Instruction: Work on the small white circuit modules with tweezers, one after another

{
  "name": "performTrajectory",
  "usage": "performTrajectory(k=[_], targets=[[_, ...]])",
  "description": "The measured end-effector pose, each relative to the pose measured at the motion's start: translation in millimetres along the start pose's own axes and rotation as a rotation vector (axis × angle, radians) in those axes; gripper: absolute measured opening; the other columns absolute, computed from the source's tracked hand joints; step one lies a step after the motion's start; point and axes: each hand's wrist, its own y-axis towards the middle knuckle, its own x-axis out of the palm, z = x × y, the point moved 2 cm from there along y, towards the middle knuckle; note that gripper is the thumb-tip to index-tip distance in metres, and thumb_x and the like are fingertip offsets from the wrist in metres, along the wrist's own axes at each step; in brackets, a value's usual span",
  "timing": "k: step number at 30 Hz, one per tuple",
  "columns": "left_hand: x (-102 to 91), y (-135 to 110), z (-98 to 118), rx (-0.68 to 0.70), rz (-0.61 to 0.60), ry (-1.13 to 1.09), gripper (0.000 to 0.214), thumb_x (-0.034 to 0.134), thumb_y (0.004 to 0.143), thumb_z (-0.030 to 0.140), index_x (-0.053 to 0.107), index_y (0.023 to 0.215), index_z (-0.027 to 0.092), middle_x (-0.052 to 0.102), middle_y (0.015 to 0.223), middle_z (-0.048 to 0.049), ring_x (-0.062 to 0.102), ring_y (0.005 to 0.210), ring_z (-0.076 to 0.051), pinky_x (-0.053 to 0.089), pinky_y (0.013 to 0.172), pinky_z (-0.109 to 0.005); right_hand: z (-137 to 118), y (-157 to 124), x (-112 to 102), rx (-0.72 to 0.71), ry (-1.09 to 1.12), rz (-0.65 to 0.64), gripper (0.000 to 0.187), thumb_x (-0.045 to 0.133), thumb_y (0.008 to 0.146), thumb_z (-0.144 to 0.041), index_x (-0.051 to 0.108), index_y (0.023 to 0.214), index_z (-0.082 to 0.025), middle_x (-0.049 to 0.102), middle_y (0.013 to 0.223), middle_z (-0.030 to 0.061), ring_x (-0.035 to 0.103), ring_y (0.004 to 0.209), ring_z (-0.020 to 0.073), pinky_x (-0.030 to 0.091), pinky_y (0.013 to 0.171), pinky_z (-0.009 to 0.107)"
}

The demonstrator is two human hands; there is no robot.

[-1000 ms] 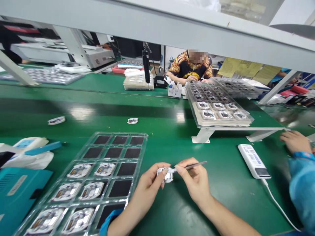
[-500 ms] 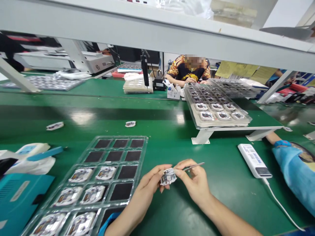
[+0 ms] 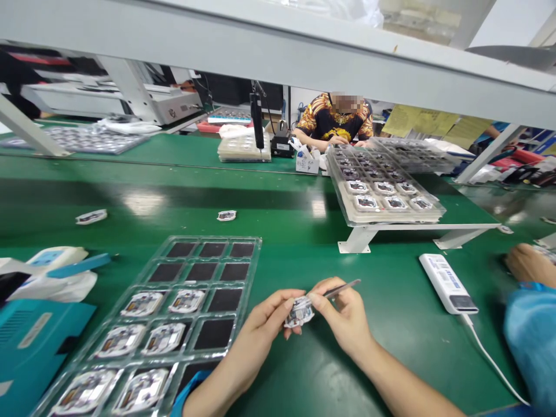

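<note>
Low in the middle of the head view, my left hand [image 3: 263, 325] pinches a small white electronic module [image 3: 300, 314] between thumb and fingers. Dark and metallic parts show on its upper face. My right hand [image 3: 343, 317] is closed around metal tweezers [image 3: 345, 288], whose one end sticks out to the upper right. The fingertips of this hand meet the module's right edge; the tweezers' other end is hidden by them. Left of my hands lies a clear compartment tray [image 3: 256, 255]. Similar modules [image 3: 164, 338] sit in several of its pockets, while other pockets show dark pads.
A stack of loaded trays [image 3: 391, 217] rests on a low stand [image 3: 360, 238]. To the right lies a white corded device [image 3: 449, 284]. A co-worker's sleeve [image 3: 532, 341] is at the right edge; another person [image 3: 334, 124] sits opposite. Loose modules [image 3: 226, 215] lie behind the tray.
The co-worker's arm at the right has shifted, and its hand now shows near a module at the edge. My hands keep almost the same hold, with the tweezers turned slightly.
</note>
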Motion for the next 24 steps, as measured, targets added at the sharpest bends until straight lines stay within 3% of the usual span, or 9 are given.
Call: performTrajectory(k=[4,24], targets=[[0.3,-1.0,0.9,-0.018,0.002,-0.013,0.05,0.071,0.076,0.057,0.072,0.1,0.014,0.066,0.068,-0.0006,0.054,0.062,-0.015,0.04,0.057,-0.027,2.8,1.0,-0.8,0.055,0.002,0.032,0.013,0.073,0.079,-0.03,0.068,0.074,-0.019,0.068,0.07,0.0003,0.062,0.067,0.0159,0.048,0.065,0.027],[-2.7,-0.7,-0.2,0.049,-0.012,0.092,0.03,0.063,0.084,0.042,0.071,0.098,0.017,0.066,0.074,-0.0015,0.057,0.066,-0.017,0.043,0.06,-0.027,5.4,0.3,-1.1,0.028,-0.002,0.066,0.014,0.073,0.081,-0.033,0.07,0.077,-0.019,0.07,0.074,0.0022,0.063,0.071,0.0178,0.049,0.067,0.028]])
